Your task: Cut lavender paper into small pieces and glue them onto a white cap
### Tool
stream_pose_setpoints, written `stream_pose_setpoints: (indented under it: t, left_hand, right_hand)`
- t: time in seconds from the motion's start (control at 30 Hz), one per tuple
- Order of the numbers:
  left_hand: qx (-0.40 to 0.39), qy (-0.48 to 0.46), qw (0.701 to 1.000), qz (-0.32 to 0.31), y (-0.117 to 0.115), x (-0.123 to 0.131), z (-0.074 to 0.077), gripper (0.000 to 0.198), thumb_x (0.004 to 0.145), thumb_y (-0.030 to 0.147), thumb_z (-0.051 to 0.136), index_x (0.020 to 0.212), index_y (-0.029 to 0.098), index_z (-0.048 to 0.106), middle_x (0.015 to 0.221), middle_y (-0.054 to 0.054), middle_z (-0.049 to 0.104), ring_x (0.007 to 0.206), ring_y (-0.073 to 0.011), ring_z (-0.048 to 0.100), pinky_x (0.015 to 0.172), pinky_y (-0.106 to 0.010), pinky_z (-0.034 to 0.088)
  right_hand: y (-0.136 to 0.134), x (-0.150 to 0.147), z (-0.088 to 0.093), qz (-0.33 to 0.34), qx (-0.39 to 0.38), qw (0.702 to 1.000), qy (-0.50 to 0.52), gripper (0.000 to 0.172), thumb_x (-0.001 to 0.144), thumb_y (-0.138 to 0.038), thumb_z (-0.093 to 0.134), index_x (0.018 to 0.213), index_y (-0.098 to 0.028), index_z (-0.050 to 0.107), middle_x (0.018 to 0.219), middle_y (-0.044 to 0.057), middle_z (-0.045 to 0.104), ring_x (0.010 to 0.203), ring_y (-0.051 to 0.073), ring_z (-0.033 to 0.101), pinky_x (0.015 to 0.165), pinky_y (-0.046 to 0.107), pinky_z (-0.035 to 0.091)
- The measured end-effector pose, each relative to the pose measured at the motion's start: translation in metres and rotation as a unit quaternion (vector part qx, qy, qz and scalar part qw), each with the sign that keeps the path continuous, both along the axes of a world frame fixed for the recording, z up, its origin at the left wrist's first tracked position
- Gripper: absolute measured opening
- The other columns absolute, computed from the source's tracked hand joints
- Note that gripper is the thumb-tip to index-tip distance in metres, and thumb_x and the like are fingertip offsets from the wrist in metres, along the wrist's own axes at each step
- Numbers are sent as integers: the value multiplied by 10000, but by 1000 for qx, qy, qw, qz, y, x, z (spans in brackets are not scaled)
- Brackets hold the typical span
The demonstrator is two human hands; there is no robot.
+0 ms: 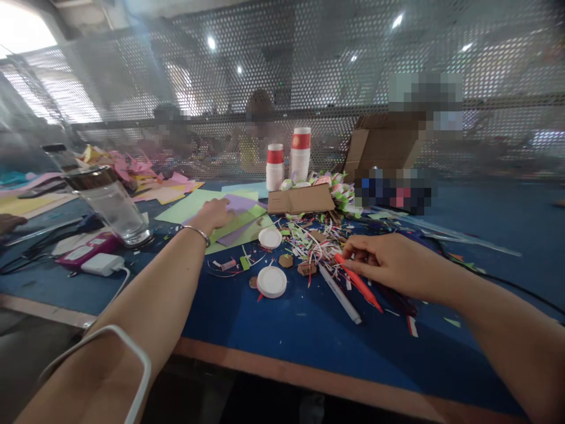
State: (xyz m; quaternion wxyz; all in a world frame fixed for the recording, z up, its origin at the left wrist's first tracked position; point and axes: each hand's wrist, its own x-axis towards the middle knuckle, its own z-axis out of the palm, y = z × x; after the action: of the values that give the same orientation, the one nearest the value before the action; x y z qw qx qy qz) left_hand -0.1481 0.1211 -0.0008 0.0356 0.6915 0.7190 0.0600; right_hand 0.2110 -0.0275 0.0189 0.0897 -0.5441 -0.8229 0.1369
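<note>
My left hand (215, 213), a metal bracelet at its wrist, is over the coloured paper sheets, with its bent fingers closed on the edge of a purple paper (245, 204). Light green paper (183, 206) lies beneath and around it. My right hand (392, 265) pinches the upper end of a red marker (362, 287), which slants down toward the table's front. Beside that marker lies a grey-white marker (339, 293). Paper shreds (304, 241) are heaped just left of my right fingers. Two white round lids (271, 281) rest between my hands.
Stacked paper cups (301, 156) stand behind a cardboard piece (301, 200). A glass bottle (113, 203) leans at left, near a purple power bank (90, 250) and white charger (102, 264). An open cardboard box (382, 144) sits at the back right, before a perforated metal screen (212, 88).
</note>
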Motion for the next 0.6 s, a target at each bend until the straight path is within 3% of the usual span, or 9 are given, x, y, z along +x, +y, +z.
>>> stream_pose_setpoints:
  t: [0.1,0.23,0.43,0.53,0.6]
  left_hand:
    - [-15,10,997,76,4,-12,-3,739,818,574,563,1391,107,545,1419,-283,554,1329,-471,481,1012,-554,421]
    - [-26,10,991,127,-2,-19,0,916,709,741,606,1369,109,549,1459,-319,487,1351,-539,405,964,-615,422]
    - [-24,14,984,178,-6,-21,5,1193,536,933,574,1345,56,557,1504,-358,389,1374,-556,358,1002,-598,372]
    - [-31,8,980,196,-2,-28,1,1205,499,954,574,1296,51,587,1448,-351,460,1321,-537,435,976,-570,399]
    - [-24,0,985,173,2,-36,-3,1134,507,937,594,1214,51,622,1339,-348,556,1238,-539,506,920,-584,429]
  right_hand:
    - [0,0,0,3,7,1000,1,276,935,-453,530,948,-219,675,789,35,721,706,187,652,644,298,418]
    - [1,-1,0,3,0,1000,1,261,928,-438,538,960,-219,675,790,38,721,706,192,652,634,293,414]
    - [2,-1,1,0,-18,1000,0,311,936,-471,515,1001,-211,673,810,36,716,720,197,649,667,306,425]
    - [2,-2,0,3,-15,1000,2,315,940,-464,513,1016,-207,678,822,39,717,725,194,646,663,299,429]
    - [2,-2,0,3,-13,1000,0,307,939,-453,521,1019,-205,683,832,43,720,731,193,647,664,296,432]
